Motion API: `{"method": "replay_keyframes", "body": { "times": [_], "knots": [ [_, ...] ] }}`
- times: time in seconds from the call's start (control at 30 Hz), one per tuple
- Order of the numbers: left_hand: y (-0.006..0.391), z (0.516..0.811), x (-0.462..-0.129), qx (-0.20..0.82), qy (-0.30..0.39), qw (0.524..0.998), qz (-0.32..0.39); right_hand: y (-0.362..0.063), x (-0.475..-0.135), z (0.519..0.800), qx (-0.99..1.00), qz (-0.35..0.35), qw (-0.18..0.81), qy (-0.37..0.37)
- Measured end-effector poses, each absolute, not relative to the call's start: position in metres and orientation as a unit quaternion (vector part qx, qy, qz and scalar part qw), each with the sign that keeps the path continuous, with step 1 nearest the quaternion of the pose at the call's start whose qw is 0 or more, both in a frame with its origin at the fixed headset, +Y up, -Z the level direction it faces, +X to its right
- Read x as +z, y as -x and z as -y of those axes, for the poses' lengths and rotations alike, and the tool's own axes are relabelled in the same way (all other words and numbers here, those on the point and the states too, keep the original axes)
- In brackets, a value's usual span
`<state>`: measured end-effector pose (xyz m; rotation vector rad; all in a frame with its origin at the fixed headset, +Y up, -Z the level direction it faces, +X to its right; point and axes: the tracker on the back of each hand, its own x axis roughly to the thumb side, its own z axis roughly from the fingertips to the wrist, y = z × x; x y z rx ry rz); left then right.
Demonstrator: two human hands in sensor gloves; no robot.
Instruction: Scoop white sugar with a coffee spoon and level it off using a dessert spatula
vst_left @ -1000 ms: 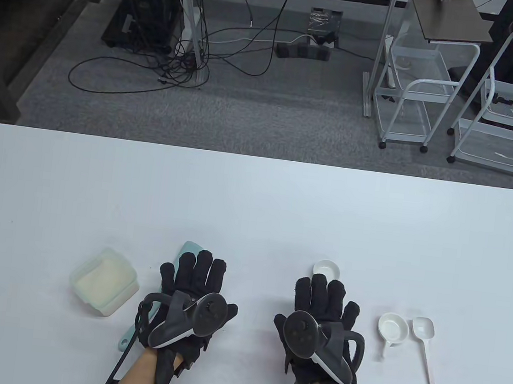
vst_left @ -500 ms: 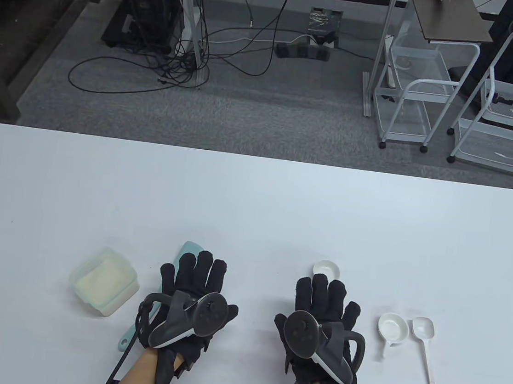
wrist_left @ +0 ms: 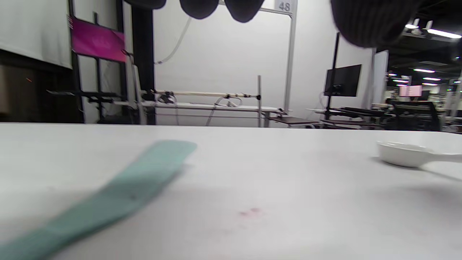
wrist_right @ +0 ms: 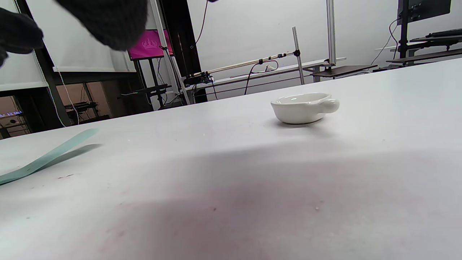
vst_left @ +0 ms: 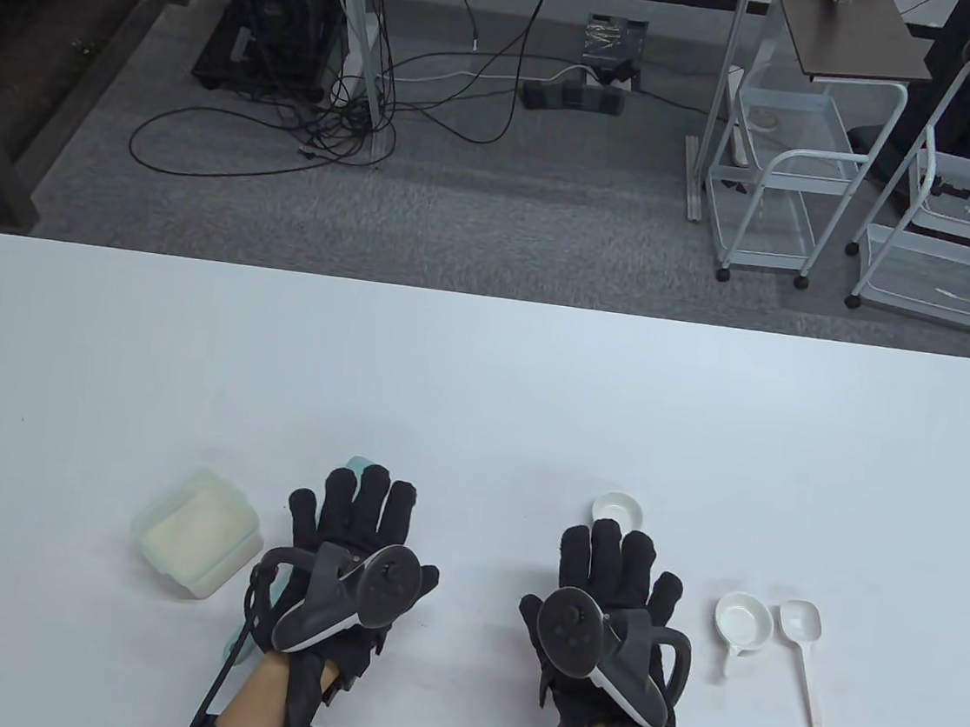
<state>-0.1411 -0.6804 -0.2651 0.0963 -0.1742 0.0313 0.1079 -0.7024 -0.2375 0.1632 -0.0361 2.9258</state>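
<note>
Left hand (vst_left: 349, 562) flat, fingers spread, holding nothing, above the mint dessert spatula (wrist_left: 119, 196) lying on the table (vst_left: 483, 381); contact unclear; right hand (vst_left: 606, 609) also flat and empty, fingertips just short of a small white coffee spoon (vst_left: 618, 509); tub of white sugar (vst_left: 197, 532) sits left of the left hand; round white scoop (vst_left: 742, 625) and long-handled white spoon (vst_left: 804, 671) lie right of the right hand.

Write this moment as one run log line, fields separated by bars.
left hand open above spatula | right hand open | sugar tub untouched | spoon on table
</note>
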Motion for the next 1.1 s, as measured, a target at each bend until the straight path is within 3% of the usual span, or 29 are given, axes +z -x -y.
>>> {"method": "replay_keyframes", "body": {
  "times": [0.13,0.23,0.37,0.47,0.5,0.6,0.83,1.1],
  "knots": [
    [0.193,0.674,-0.276,-0.005,-0.079,0.997,-0.014,-0.108,-0.238,0.702,0.993,0.012,0.107,-0.056],
    [0.236,0.682,-0.284,0.076,-0.046,0.992,-0.085,-0.108,-0.238,0.702,0.993,0.012,0.108,-0.056],
    [0.281,0.702,-0.289,0.153,0.016,0.978,-0.142,-0.108,-0.238,0.702,0.993,0.011,0.109,-0.054],
    [0.295,0.724,-0.296,0.191,0.137,0.961,-0.143,-0.109,-0.238,0.703,0.993,0.009,0.109,-0.052],
    [0.291,0.725,-0.297,0.149,0.156,0.966,-0.142,-0.109,-0.238,0.703,0.993,0.006,0.109,-0.051],
    [0.285,0.726,-0.302,-0.010,0.138,0.981,-0.134,-0.110,-0.237,0.702,0.993,0.006,0.111,-0.049],
    [0.306,0.725,-0.298,0.079,0.153,0.969,-0.179,-0.113,-0.239,0.701,0.992,0.005,0.119,-0.048],
    [0.302,0.709,-0.295,0.115,0.038,0.979,-0.164,-0.116,-0.239,0.697,0.991,0.011,0.129,-0.046]
  ]
}}
